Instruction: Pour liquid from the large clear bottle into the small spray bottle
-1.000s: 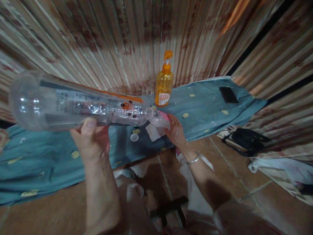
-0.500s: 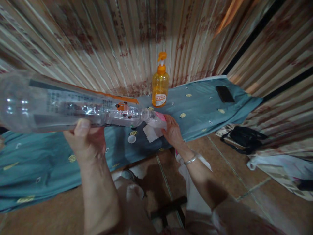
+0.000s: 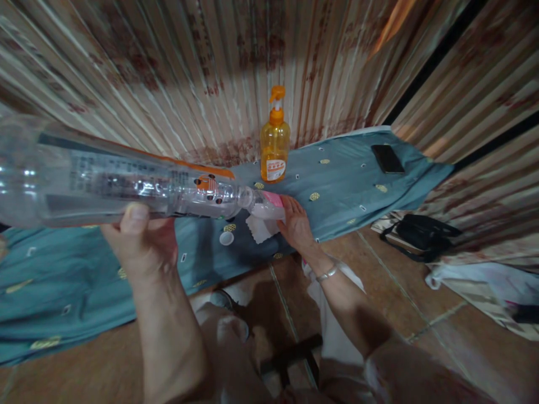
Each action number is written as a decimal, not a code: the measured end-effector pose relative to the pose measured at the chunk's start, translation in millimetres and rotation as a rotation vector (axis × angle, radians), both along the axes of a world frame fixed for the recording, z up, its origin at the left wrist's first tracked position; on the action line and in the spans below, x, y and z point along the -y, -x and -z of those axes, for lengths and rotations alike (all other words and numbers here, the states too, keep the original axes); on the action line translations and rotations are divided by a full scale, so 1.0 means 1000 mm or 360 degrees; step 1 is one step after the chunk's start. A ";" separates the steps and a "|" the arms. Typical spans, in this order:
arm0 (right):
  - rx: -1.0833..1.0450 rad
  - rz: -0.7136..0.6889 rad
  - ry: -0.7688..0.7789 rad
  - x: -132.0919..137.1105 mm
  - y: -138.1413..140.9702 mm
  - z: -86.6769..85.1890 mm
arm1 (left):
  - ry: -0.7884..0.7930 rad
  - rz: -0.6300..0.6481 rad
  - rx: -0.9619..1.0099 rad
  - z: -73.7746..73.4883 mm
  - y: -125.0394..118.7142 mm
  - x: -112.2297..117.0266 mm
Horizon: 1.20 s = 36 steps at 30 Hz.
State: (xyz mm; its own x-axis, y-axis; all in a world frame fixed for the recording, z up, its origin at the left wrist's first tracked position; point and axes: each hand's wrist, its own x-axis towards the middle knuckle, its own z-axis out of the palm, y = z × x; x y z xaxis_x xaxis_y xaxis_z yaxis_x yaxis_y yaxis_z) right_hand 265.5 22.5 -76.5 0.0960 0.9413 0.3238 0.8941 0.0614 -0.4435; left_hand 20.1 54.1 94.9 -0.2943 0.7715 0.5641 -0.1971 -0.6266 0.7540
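Observation:
My left hand (image 3: 145, 241) is closed around a large clear plastic bottle (image 3: 126, 185) with an orange-edged label, tipped on its side so its mouth points right. That mouth meets the opening of a small clear container with a pink label (image 3: 272, 205); whether they touch, I cannot tell. My right hand (image 3: 298, 229) grips this small container by its far end, fingers over the top. Beneath it lies a white scallop-edged tissue (image 3: 259, 230). A round white cap (image 3: 226, 238) rests on the cloth left of the tissue. Any liquid passing between the two is not visible.
A yellow pump bottle (image 3: 275, 146) with an orange top stands behind my hands on the teal cloth (image 3: 341, 179). Farther right lies a black phone (image 3: 387, 159). On the tiled floor are a black bag (image 3: 421, 233) and a whitish bag (image 3: 480, 289). A pleated curtain (image 3: 168, 73) hangs behind.
The large bottle and my left hand have shifted slightly left in view. My right hand and the small container keep nearly the same place, both grips unchanged.

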 end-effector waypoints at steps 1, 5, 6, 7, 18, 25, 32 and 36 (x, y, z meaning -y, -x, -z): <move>0.0001 -0.0004 -0.0007 0.000 0.000 0.000 | 0.0004 -0.0002 0.0002 0.000 0.000 0.000; -0.0034 -0.0005 -0.0045 -0.001 -0.001 0.003 | 0.0012 0.0008 0.0028 -0.002 -0.001 0.000; -0.0043 -0.0004 -0.0051 -0.001 -0.001 0.004 | 0.0008 0.0010 0.0036 -0.002 -0.002 0.000; -0.0049 -0.0001 -0.0055 -0.001 0.000 0.004 | 0.0004 0.0008 0.0053 -0.003 -0.003 0.000; -0.0058 0.0001 -0.0038 0.000 0.001 0.000 | -0.0011 -0.0014 0.0142 -0.006 -0.008 0.000; -0.0097 0.0013 -0.0020 0.000 0.002 0.000 | -0.0126 0.0010 0.0147 -0.003 -0.005 -0.004; -0.0087 0.0028 -0.0050 -0.001 0.003 0.003 | -0.0131 -0.0005 0.0135 -0.003 -0.005 -0.006; -0.0070 0.0017 -0.0037 -0.001 0.003 0.003 | -0.0067 0.0027 -0.0001 -0.005 -0.001 -0.002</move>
State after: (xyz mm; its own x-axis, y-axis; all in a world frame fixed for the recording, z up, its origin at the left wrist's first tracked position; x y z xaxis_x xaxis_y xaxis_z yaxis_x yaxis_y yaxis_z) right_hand 262.4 23.3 -79.8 0.1207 0.9323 0.3411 0.8746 0.0626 -0.4808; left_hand 21.6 55.7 100.1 -0.2811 0.7518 0.5964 -0.2072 -0.6544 0.7272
